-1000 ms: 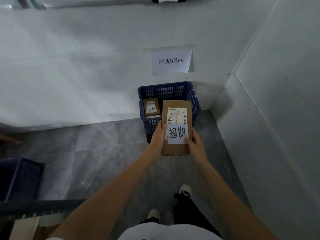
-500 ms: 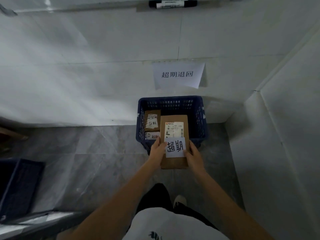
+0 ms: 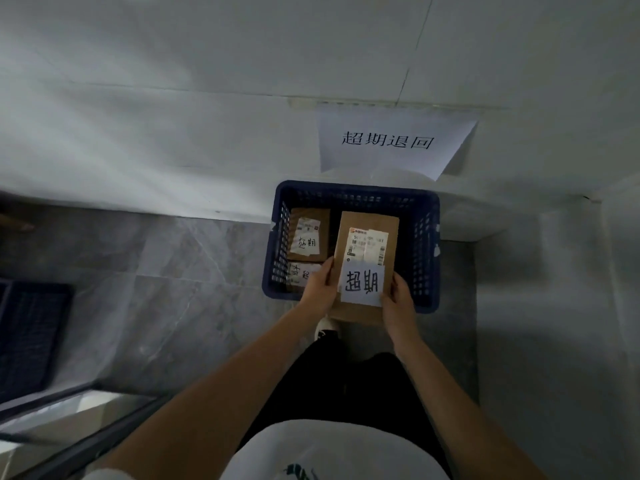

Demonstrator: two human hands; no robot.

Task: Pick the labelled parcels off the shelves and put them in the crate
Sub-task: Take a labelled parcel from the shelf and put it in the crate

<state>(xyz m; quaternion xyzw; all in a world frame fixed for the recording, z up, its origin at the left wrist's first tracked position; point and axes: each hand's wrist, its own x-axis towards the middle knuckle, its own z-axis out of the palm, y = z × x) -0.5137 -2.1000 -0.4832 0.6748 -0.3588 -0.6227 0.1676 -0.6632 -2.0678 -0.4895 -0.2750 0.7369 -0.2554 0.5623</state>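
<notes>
**Third parcel poised over the crate**

A person holds a brown parcel (image 3: 365, 265) over the open top of the blue crate (image 3: 424, 251), right of centre in the frame, at the foot of a white wall. Two smaller parcels already lie inside along the crate's left wall: one (image 3: 308, 235) toward the wall and another (image 3: 303, 273) nearer the person, partly hidden behind the left hand; both carry handwritten white labels. That much of the job looks done. The parcel in hand has yet to be let go, and its near end juts past the crate's near rim. No shelves appear in this view, so how many parcels remain to be fetched cannot be told.

The left hand (image 3: 320, 289) grips the parcel's left edge, thumb lying along the top face and fingers wrapped underneath, out of sight. The right hand (image 3: 398, 301) grips the right edge the same way, its thumb touching the lower right corner of the large white label (image 3: 362, 285) with bold handwritten characters. Above that label sits a printed shipping label (image 3: 367, 245).

A paper sign (image 3: 391, 143) is taped to the wall just above the crate. A second dark crate (image 3: 31, 337) sits at the left edge of the frame on the grey floor (image 3: 173, 289).
</notes>
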